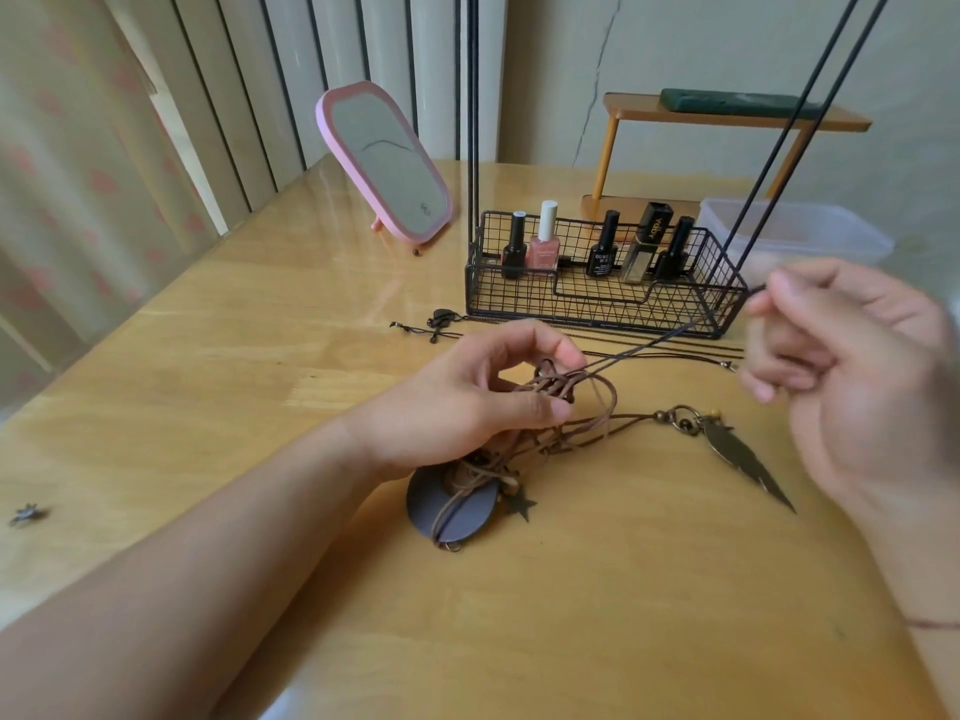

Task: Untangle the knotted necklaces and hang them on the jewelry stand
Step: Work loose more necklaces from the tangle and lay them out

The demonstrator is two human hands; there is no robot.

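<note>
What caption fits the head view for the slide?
Left hand pinches knotted brown cords; right hand pulls a dark cord free, above the table.

Bare forearms; thin red wrist string (932, 624)

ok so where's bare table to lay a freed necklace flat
Bare wood shows on the table between the pink mirror and the left hand, and along the near edge below the round grey pendant. It is crowded in front of the wire basket, where cords lie, around the knot, and beside the feather pendant.
</note>
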